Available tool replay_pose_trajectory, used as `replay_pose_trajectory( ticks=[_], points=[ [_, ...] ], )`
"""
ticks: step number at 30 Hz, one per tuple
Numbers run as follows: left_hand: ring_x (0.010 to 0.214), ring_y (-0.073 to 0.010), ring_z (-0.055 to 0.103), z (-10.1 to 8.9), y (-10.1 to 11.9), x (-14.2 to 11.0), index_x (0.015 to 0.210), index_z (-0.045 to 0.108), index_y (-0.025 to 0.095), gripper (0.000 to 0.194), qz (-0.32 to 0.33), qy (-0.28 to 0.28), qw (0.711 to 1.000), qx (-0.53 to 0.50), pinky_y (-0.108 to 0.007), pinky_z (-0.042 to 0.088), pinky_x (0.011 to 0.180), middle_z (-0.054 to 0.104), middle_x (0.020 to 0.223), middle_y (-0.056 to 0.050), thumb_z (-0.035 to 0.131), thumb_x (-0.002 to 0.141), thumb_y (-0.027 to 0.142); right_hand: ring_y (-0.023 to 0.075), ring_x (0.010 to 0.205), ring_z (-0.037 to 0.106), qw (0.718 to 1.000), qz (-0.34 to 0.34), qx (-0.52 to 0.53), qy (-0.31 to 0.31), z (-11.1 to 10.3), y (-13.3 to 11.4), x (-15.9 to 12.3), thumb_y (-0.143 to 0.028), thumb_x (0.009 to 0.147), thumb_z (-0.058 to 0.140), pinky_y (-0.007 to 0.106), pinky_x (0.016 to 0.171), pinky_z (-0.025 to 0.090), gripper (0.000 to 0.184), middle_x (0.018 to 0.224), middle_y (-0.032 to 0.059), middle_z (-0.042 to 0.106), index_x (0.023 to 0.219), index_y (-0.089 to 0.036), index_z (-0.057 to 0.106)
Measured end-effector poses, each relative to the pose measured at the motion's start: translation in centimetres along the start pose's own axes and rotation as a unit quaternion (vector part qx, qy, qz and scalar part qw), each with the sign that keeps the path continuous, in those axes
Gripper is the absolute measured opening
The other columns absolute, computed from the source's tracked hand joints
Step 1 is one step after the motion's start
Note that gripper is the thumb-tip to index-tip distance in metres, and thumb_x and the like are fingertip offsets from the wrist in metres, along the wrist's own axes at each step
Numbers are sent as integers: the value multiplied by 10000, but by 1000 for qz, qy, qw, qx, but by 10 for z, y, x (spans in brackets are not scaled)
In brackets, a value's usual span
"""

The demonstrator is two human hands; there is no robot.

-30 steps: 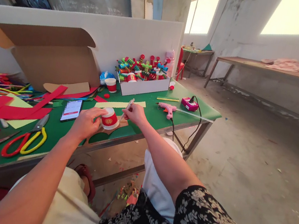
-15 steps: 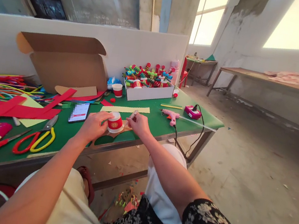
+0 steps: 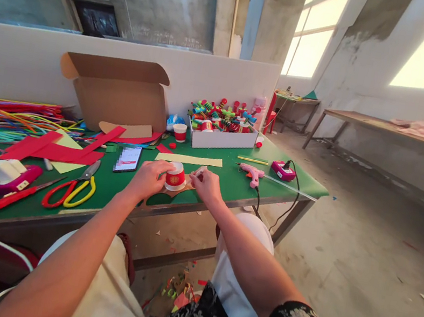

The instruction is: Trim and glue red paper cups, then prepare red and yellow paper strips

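An upside-down paper cup (image 3: 176, 179), white with a red band and a gold emblem, stands near the table's front edge. My left hand (image 3: 148, 177) grips its left side, fingers closed against the band and top. On the cup's other side my right hand (image 3: 207, 186) pinches a small whitish piece (image 3: 200, 171), too small and covered to name. Under the cup lies a brown cardboard scrap (image 3: 187, 189). Just behind both hands stretches a pale yellow paper strip (image 3: 191, 160).
Scissors (image 3: 70, 192), a phone (image 3: 128, 159) and red strips (image 3: 57, 150) lie to the left. A white box (image 3: 223, 140) of colourful figures stands behind. To the right are a pink glue gun (image 3: 252, 175) and a magenta power socket (image 3: 284, 170) with cables.
The camera has turned a little left, so everything sits farther right in view. Both hands keep nearly the same position around the cup.
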State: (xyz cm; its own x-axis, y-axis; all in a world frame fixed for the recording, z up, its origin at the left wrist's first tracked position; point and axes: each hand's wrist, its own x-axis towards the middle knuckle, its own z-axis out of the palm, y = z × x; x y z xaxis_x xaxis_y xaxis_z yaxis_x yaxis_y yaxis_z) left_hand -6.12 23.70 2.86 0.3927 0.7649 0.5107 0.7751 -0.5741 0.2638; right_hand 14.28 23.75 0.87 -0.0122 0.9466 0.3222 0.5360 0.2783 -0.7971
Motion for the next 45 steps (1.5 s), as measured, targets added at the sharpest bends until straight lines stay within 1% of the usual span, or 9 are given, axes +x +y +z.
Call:
replay_pose_trajectory(
  ticks=[15, 24, 27, 30, 32, 35, 38, 41, 45],
  points=[
    [1114, -232, 663, 3, -5, -1, 1043, 726, 233, 403, 0, 4, 1000, -6, -422, 515, 990, 734, 1184, -53, 465, 752, 130, 131, 639, 611, 1000, -6, -3, -2, -1, -6, -6, -184, 847, 653, 215, 609, 403, 297, 660, 4, 669, 575, -196, 536],
    [1100, -234, 668, 2, -3, -1, 1034, 728, 234, 397, -4, 4, 1000, -3, -413, 521, 977, 735, 1179, -52, 471, 751, 128, 136, 640, 613, 1000, -15, 10, -6, -1, -11, -11, -195, 835, 658, 227, 639, 438, 266, 635, -5, 653, 593, -198, 546],
    [1095, -242, 669, 2, -3, -1, 1039, 729, 215, 396, -1, 5, 1000, -4, -423, 521, 970, 734, 1179, -68, 467, 754, 128, 143, 625, 623, 995, 9, 97, -20, 2, -11, -13, -181, 805, 683, 242, 645, 481, 219, 604, -10, 639, 617, -199, 570],
    [1109, -243, 666, 2, -3, -1, 1046, 726, 212, 395, -4, 3, 1000, -3, -424, 517, 976, 730, 1192, -70, 470, 757, 126, 145, 577, 635, 974, 51, 214, -48, 2, -11, -10, -250, 806, 692, 259, 604, 535, 172, 582, -14, 637, 670, -196, 602],
    [1121, -232, 662, 2, -3, -1, 1048, 723, 225, 402, -7, 0, 1000, -3, -414, 509, 992, 730, 1193, -56, 468, 758, 116, 133, 545, 624, 951, 67, 298, -40, -3, -9, -4, -353, 774, 737, 262, 584, 559, 211, 589, -21, 640, 708, -190, 621],
    [1130, -230, 659, 1, -2, 0, 1055, 720, 228, 416, -8, -7, 1000, -4, -414, 507, 996, 733, 1184, -51, 456, 761, 97, 81, 438, 503, 892, 93, 441, 30, -18, -5, 11, -448, 659, 823, 235, 516, 542, 335, 511, -87, 541, 758, -190, 632],
    [1122, -239, 662, 0, 0, 0, 1055, 719, 228, 415, -11, -12, 1000, 0, -418, 516, 972, 732, 1184, -52, 466, 757, 91, 68, 403, 456, 857, 83, 501, 89, -26, -6, 27, -470, 691, 801, 227, 501, 522, 350, 496, -118, 497, 836, -210, 616],
    [1137, -240, 656, -1, 2, 1, 1070, 716, 230, 419, -10, -12, 1000, 5, -416, 511, 980, 729, 1196, -52, 481, 752, 89, 118, 557, 639, 873, 14, 482, 75, -18, -13, 38, -448, 825, 686, 275, 673, 560, 252, 628, -58, 633, 859, -222, 580],
    [1123, -233, 661, -1, 1, 1, 1076, 718, 228, 419, -12, -16, 1000, 10, -407, 504, 992, 729, 1198, -54, 491, 752, 90, 157, 733, 709, 951, -100, 293, 9, 7, -23, 38, -348, 951, 499, 292, 803, 517, 159, 713, -30, 699, 836, -239, 513]
  ],
)
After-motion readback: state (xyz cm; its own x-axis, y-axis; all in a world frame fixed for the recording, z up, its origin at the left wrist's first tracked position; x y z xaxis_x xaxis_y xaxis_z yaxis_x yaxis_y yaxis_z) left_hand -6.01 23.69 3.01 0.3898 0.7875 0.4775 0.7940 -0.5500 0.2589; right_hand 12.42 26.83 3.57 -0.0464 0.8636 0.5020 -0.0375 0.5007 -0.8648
